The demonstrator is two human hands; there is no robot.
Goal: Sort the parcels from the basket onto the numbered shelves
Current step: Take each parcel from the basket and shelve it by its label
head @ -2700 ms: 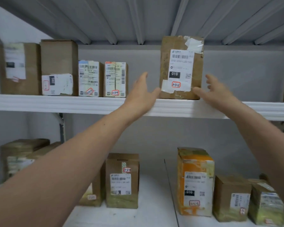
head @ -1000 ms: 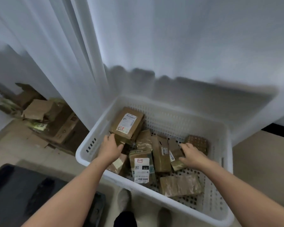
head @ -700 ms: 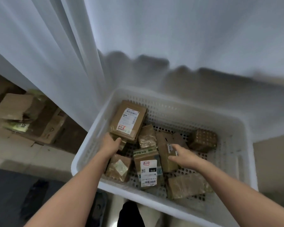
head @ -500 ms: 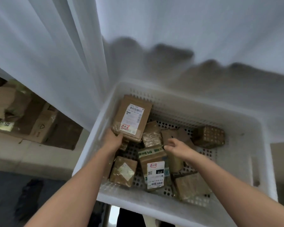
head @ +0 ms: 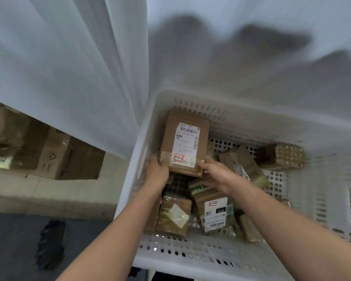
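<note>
Left hand (head: 157, 173), right hand (head: 217, 175), seemingly around parcel (head: 185, 142).

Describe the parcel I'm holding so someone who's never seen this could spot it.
Look in the white basket, at its far left corner. The parcel there is a flat brown box, gripped at its near edge by the left hand and right hand. It is the largest, and its white label has a red-edged sticker reading 3-3-5.

"3-3-5" on brown parcel (head: 185, 142)
</note>
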